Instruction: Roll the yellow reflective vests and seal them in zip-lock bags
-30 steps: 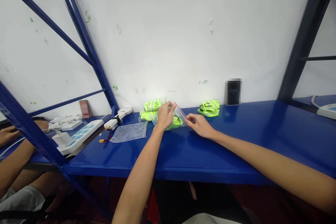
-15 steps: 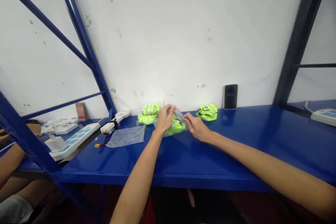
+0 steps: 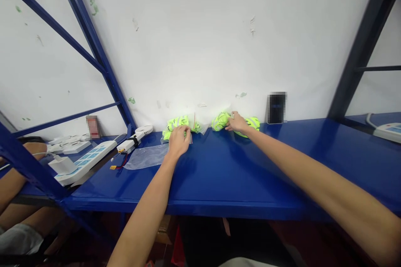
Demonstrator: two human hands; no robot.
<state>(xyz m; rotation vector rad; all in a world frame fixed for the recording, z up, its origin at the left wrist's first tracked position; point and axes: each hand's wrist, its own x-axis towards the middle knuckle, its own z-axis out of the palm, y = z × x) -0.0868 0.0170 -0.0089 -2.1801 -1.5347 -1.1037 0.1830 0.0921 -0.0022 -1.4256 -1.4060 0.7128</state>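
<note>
My left hand (image 3: 180, 139) is on the left pile of folded neon-yellow reflective vests (image 3: 177, 122) in clear bags. Its fingers are bent around a bagged vest, partly hiding it. Just right of that hand a clear zip bag with a red seal line holds another yellow bundle (image 3: 196, 127). Farther right, my right hand (image 3: 237, 123) has its fingers closed at the right edge of a bagged vest (image 3: 220, 121) near the wall. Partly behind the right hand and wrist lies one more folded vest (image 3: 253, 123).
An empty clear zip bag (image 3: 145, 157) lies flat on the blue table (image 3: 219, 179). Near it are a white handheld fan (image 3: 144, 130) and a battery pack with wires (image 3: 127, 146). A power strip (image 3: 87, 164) and another person's arm (image 3: 14, 181) are beyond the blue frame at left. A dark device (image 3: 276, 108) leans against the wall.
The bagged vest both hands held in the middle has gone back toward the wall, under my right hand. My left hand has left it and moved left onto the pile.
</note>
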